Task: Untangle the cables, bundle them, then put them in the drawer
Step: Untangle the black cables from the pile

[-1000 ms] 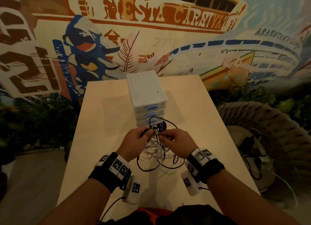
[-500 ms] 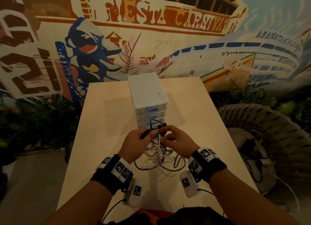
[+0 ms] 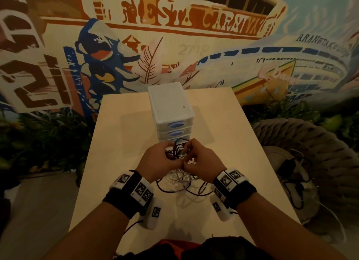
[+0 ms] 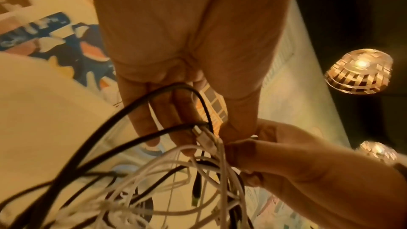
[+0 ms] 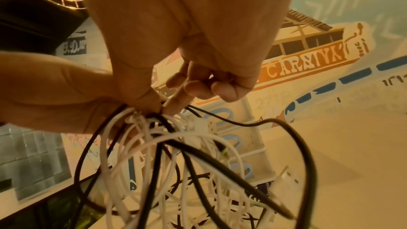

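Tangle of black and white cables: unsorted, lifted just near of closed three-drawer white plastic unit, left hand and right hand both pinching strands; untangling under way, bundling and stowing outstanding.

Table: pale, rectangular top, its far edge against a painted wall. A white drawer unit stands upright near the centre of the table, fronts facing the person. In front of the unit, loops of black and white cables lie on the table, tangled together.
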`<state>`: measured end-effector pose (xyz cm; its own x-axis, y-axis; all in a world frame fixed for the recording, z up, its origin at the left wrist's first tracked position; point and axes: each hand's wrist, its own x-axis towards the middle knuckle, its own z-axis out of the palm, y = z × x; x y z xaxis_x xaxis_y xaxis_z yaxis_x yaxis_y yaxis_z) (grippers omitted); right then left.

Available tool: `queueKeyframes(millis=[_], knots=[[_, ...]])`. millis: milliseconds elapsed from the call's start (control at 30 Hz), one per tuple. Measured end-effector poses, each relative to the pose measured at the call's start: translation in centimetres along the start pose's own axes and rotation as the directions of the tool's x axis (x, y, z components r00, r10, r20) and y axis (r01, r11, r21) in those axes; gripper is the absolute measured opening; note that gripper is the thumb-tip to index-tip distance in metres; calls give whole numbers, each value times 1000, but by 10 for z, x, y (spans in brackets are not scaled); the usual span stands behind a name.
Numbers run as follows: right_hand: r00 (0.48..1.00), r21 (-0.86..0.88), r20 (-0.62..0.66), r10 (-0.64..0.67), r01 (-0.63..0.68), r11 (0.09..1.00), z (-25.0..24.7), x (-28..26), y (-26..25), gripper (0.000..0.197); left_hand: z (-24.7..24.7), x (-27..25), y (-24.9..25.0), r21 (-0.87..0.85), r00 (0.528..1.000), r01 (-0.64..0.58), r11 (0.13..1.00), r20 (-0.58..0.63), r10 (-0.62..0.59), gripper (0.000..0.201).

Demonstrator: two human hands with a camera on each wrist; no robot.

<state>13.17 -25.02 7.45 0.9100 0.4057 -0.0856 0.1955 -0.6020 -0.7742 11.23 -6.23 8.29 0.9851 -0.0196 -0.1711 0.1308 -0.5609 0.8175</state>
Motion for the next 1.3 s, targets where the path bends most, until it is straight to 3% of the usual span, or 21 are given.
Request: queueKeyframes(millis=[100, 200, 333, 500, 667, 833, 1000, 1067, 1133, 1200, 1300], knots=[[1000, -58, 4, 25, -25, 998, 4, 1, 0, 33, 4, -1, 3, 183, 996, -76, 980, -37, 84, 82], [998, -97, -49, 36, -40, 994, 3, -1, 5, 24, 5, -1, 0, 122, 994, -105, 987, -29, 109, 59], [996, -48, -77, 49, -53, 997, -7, -6, 8, 20, -3, 0, -7, -173, 1000, 5, 985, -15, -8, 21], [997, 10, -78, 12, -11, 1000, -8, -10, 7, 24, -1, 4, -18, -40, 995, -21, 999, -97, 17, 11], [998, 50, -63, 2, 1, 999, -6, -11, 11, 27, 4, 2, -18, -65, 986, -47, 997, -162, 35, 9], [996, 2, -24, 81, -81, 997, -6, -10, 18, 25, 6, 0, -16, -211, 995, -77, 974, -81, 61, 11], [981, 76, 32, 189, -191, 979, -2, -3, 21, 19, 10, -1, -13, -203, 991, -133, 970, -38, 128, 14], [966, 156, 1, 258, -255, 954, -1, 2, 20, 26, 11, -1, -13, -216, 990, -139, 966, -30, 136, 15], [949, 112, -8, 314, -311, 944, 0, 7, 18, 35, 11, -1, -13, -232, 990, -138, 963, -32, 134, 18], [953, 15, 5, 303, -303, 953, 0, 10, 18, 42, 11, -1, -13, -237, 990, -139, 962, -44, 133, 17], [952, 67, 57, 301, -304, 950, -1, 11, 17, 41, 11, -2, -14, -218, 988, -149, 965, -72, 137, 15]])
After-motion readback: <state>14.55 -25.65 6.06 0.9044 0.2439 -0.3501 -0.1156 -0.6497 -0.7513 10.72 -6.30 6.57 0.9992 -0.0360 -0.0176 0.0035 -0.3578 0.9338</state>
